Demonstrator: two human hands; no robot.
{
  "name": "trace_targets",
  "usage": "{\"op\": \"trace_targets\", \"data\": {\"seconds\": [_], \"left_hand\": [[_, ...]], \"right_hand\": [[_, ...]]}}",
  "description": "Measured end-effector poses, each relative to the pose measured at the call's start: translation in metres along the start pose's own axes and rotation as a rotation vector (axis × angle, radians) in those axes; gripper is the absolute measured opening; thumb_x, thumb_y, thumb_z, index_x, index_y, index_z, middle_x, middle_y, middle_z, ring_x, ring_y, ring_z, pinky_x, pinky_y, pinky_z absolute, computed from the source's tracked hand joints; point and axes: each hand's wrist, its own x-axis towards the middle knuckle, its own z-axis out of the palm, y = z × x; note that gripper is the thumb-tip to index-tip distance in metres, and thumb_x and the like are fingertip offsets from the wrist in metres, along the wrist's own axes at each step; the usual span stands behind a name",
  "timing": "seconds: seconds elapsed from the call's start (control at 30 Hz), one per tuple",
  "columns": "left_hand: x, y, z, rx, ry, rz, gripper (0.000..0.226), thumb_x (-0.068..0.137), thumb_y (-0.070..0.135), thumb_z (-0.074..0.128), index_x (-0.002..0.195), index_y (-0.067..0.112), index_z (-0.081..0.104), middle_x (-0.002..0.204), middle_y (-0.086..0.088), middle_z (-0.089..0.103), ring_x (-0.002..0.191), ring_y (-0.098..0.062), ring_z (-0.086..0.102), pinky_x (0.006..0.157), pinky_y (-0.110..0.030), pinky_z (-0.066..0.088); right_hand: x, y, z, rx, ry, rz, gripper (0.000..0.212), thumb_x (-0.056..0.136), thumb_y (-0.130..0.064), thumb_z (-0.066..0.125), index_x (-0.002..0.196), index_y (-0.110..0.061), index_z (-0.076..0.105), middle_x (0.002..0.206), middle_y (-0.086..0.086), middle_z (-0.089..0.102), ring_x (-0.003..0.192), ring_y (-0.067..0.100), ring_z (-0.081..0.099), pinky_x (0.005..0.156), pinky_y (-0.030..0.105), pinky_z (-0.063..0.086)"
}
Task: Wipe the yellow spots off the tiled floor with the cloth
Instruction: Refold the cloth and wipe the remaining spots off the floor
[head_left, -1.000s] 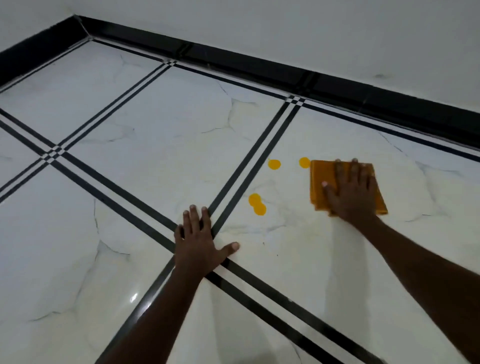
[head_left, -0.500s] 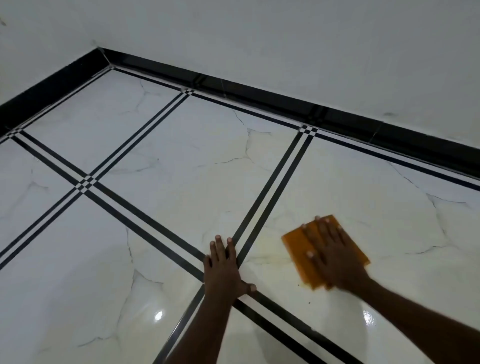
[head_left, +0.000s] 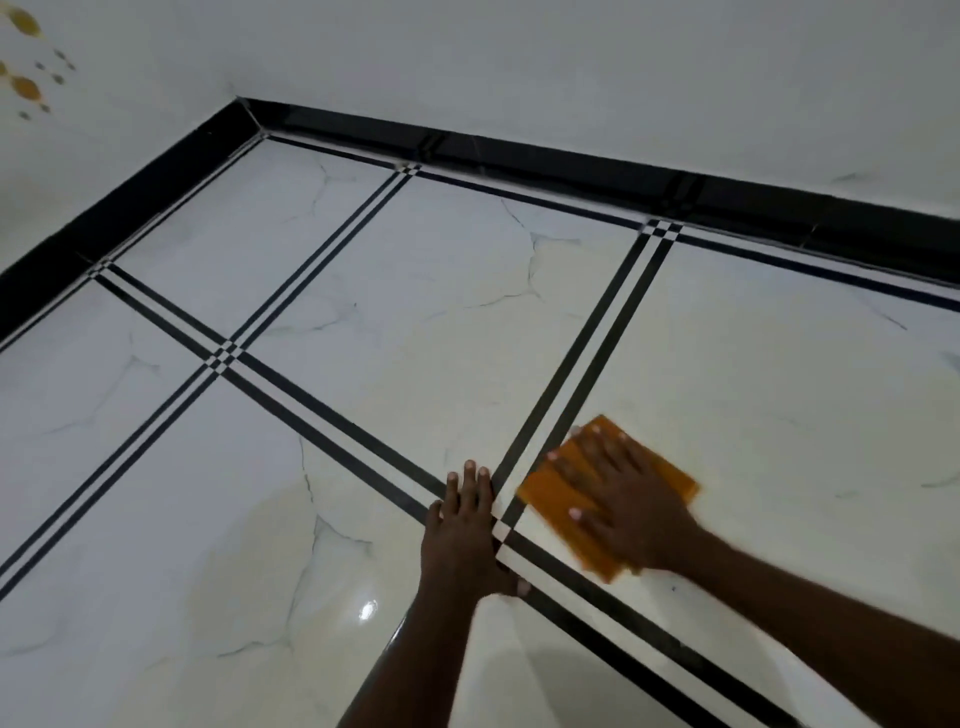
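While no writing shows anywhere, the left hand lies flat, fingers straight, across the floor's black stripes; just right, the right hand presses spread fingers on the orange cloth, now covering where yellow spots showed earlier.

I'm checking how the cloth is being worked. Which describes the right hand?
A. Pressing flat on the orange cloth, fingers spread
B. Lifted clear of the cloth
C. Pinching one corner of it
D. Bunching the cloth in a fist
A: the right hand lies flat, fingers spread, on the orange cloth against the tiled floor.
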Motion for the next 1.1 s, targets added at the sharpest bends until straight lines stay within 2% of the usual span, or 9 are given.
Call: {"op": "trace_targets", "data": {"seconds": [0.13,0.23,0.43,0.57,0.73,0.83,0.93,1.0,1.1], "left_hand": [[-0.001,-0.007,0.016,-0.012,0.063,0.004,0.15,0.059,0.071,0.078,0.154,0.019,-0.026,0.161,-0.004,-0.031,0.15,-0.03,-0.023,0.124,-0.047,0.002],[0.001,-0.007,0.016,-0.013,0.06,-0.002,0.148,0.061,0.07,0.078,0.154,0.018,-0.025,0.162,-0.004,-0.029,0.15,-0.03,-0.023,0.124,-0.047,0.001],[-0.003,0.002,0.007,-0.034,0.015,-0.033,0.146,0.064,0.065,0.08,0.154,0.014,-0.023,0.162,-0.009,-0.028,0.15,-0.033,-0.023,0.124,-0.047,0.002],[-0.003,0.007,0.01,0.005,0.027,-0.005,0.145,0.064,0.074,0.073,0.155,0.015,-0.023,0.162,-0.014,-0.028,0.15,-0.034,-0.022,0.122,-0.05,0.002],[0.003,0.026,0.019,-0.06,0.064,0.039,0.133,0.071,0.08,0.061,0.156,0.018,-0.021,0.161,-0.011,-0.031,0.15,-0.029,-0.025,0.123,-0.05,0.003],[0.003,0.027,0.021,-0.053,0.079,0.033,0.124,0.078,0.078,0.055,0.155,0.019,-0.021,0.161,-0.01,-0.03,0.15,-0.028,-0.025,0.124,-0.051,0.004],[-0.004,0.022,0.022,-0.046,0.048,0.035,0.124,0.079,0.073,0.059,0.155,0.019,-0.023,0.16,-0.009,-0.032,0.149,-0.027,-0.026,0.125,-0.05,0.001],[-0.008,0.019,0.022,-0.037,0.056,0.035,0.123,0.08,0.072,0.059,0.155,0.019,-0.022,0.16,-0.01,-0.031,0.149,-0.027,-0.025,0.124,-0.047,0.0],[-0.009,0.019,0.024,-0.019,0.095,0.034,0.109,0.087,0.068,0.052,0.157,0.018,-0.015,0.163,-0.011,-0.024,0.152,-0.027,-0.019,0.125,-0.047,0.004]], "right_hand": [[0.018,0.076,-0.023,-0.075,0.095,0.257,0.073,0.097,-0.065,0.014,0.164,-0.036,0.005,0.171,0.013,0.018,0.158,0.038,0.012,0.126,0.056,0.014],[0.06,0.071,-0.034,-0.017,0.122,0.381,0.078,0.095,-0.066,0.012,0.164,-0.029,0.008,0.17,0.019,0.015,0.156,0.045,0.014,0.124,0.06,0.011],[-0.059,-0.014,0.014,-0.023,0.046,0.023,0.075,0.101,-0.064,0.028,0.164,-0.036,-0.001,0.173,0.007,-0.003,0.159,0.032,-0.008,0.128,0.056,0.005],[-0.128,0.049,0.006,-0.001,0.105,0.206,0.071,0.101,-0.062,0.023,0.164,-0.032,0.011,0.172,0.01,0.01,0.159,0.034,0.009,0.125,0.058,0.02],[0.0,0.078,-0.017,-0.011,0.175,0.469,0.076,0.095,-0.062,0.023,0.164,-0.03,0.015,0.169,0.019,0.02,0.154,0.045,0.018,0.124,0.061,0.016],[0.014,0.024,-0.002,-0.009,0.177,0.341,0.075,0.097,-0.062,0.025,0.164,-0.03,0.012,0.171,0.018,0.014,0.157,0.042,0.009,0.124,0.063,0.014],[-0.054,-0.015,0.015,-0.008,0.124,0.161,0.076,0.099,-0.063,0.03,0.164,-0.034,0.002,0.173,0.011,0.002,0.159,0.035,-0.004,0.127,0.058,0.008],[-0.096,0.001,0.016,-0.006,0.071,0.106,0.075,0.1,-0.062,0.031,0.164,-0.037,-0.001,0.173,0.006,-0.001,0.16,0.031,-0.005,0.128,0.054,0.005],[-0.096,0.078,0.003,-0.056,0.119,0.261,0.073,0.099,-0.062,0.023,0.164,-0.035,0.008,0.171,0.012,0.017,0.159,0.034,0.009,0.126,0.055,0.016]]}}
